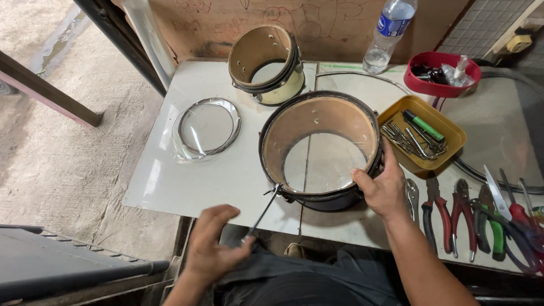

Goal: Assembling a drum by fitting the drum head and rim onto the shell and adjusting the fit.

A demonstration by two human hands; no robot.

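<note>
A dark drum shell with a clear head lies open side up on the white table. My right hand grips its near right rim. My left hand holds the handle of a thin metal drum key tool, whose tip meets a lug on the shell's near left rim. A smaller cream drum shell stands tilted behind it.
A clear drum head in a metal hoop lies at the left. A yellow tray holds rods and a green marker. Pliers and scissors lie at right. A red bowl and water bottle stand behind.
</note>
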